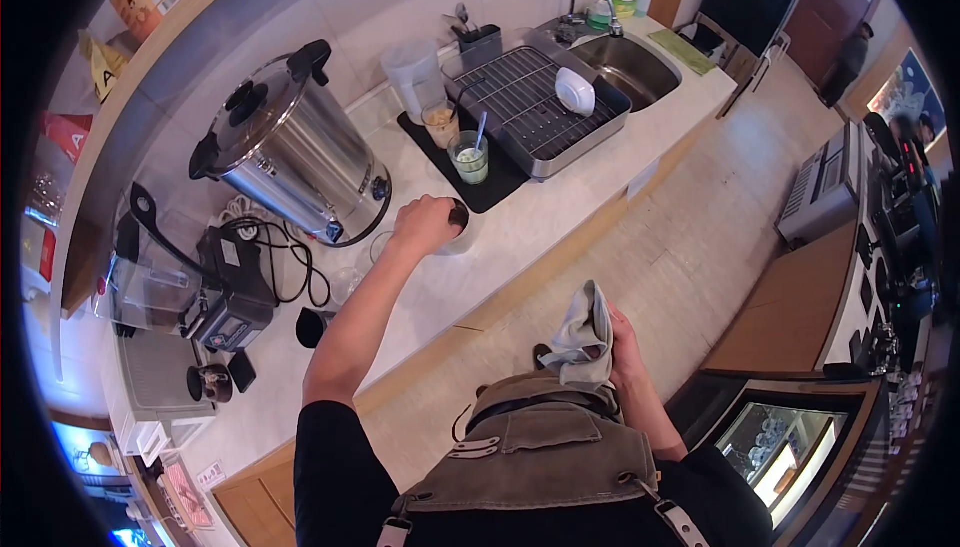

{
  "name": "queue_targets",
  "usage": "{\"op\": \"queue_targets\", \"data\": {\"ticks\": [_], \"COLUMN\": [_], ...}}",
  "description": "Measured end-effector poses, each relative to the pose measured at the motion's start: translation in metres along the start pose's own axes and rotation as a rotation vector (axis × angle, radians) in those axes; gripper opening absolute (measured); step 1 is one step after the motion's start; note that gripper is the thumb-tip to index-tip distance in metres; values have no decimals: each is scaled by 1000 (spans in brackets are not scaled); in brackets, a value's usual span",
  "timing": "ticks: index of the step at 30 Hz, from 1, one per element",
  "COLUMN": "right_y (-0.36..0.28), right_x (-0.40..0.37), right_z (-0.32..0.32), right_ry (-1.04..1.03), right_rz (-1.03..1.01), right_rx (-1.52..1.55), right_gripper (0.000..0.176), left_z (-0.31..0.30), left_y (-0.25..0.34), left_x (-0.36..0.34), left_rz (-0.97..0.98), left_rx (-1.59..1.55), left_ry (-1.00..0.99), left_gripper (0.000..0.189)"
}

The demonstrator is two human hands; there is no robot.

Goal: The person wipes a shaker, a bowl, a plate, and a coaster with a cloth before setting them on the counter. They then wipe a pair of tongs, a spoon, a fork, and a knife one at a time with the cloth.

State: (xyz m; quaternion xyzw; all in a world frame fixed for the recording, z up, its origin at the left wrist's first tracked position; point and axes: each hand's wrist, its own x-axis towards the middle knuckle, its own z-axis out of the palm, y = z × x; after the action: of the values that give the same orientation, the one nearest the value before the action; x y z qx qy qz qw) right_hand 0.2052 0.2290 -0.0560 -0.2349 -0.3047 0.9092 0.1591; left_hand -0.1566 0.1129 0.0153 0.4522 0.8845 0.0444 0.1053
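My left hand [425, 225] reaches over the counter, its fingers closed at the rim of a small round container [461, 237] with a dark top or inside. The hand hides part of it, so its exact kind cannot be made out. Low in front of my apron, my right hand [627, 349] grips a crumpled grey-white cloth [580, 339]. Beyond the left hand, a glass with green and white contents and a stirrer [469, 161] stands on a black mat [490, 193]. Beside it is a cup with a light-brown drink [440, 125].
A large steel urn [300, 157] stands left of the mat. Behind are a dish rack [540, 152] holding a white bowl [575, 92], and a sink [660, 77]. A black blender base [235, 287] with cables sits at left. A person [850, 62] is far right.
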Motion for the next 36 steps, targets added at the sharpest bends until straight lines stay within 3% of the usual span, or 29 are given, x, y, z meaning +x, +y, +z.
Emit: {"op": "queue_targets", "data": {"ticks": [2,5,7,9,11,13,16,19,21,23,25,28,29,31,32,34,36], "right_y": [-3,-22,-35,-60,-89,-112,-152,-188,-207,-224,-240,-268,-278,-310,-333,-373,-417], "right_x": [-4,-10,-4,-3,1,9,12,13,15,17,23,49,56,71,78,90,97], "right_z": [-6,-6,-9,-14,-27,-45,-67,-82,-88,-101,-116,-135,-141,-147,-144,-138,-134], "right_ry": [-42,54,130,138,81,39,73,126,155,156,135,269,313,384,385,215,1], "right_rz": [-5,-31,-112,-159,-247,-390,-568,-697,-736,-660,-616,-756,-710,-627,-653,-493,-348], "right_rx": [26,-36,-3,-30,-122,-282,-359,-365,-373,-420,-491,-782,-818,-898,-1082,-898,-743], "right_gripper": [22,23,26,27,21,16,16,20,22,25,26,30,31,34,39,44,57], "left_z": [-16,-44,-24,-16,47,66,72,67,58,56,57,49,47,48,43,27,6], "left_y": [12,43,78,151,203,256,292,309,319,325,335,353,359,369,373,380,388], "left_x": [-9,-32,-42,-64,-52,-47,-18,6,26,52,77,118,134,169,184,218,248], "left_rz": [-14,-29,97,166,555,520,358,254,346,417,501,600,626,585,532,454,464], "left_rx": [-21,-443,-752,-1085,-1074,-918,-958,-1248,-1262,-1186,-1209,-1133,-1087,-1159,-1197,-1275,-1387], "left_ry": [35,269,333,-23,-147,-125,-282,-372,-332,-380,-247,2,95,167,173,196,50], "left_gripper": [34,34,35,41,48,60,58,44,32,28,22,15,13,11,11,15,16]}}
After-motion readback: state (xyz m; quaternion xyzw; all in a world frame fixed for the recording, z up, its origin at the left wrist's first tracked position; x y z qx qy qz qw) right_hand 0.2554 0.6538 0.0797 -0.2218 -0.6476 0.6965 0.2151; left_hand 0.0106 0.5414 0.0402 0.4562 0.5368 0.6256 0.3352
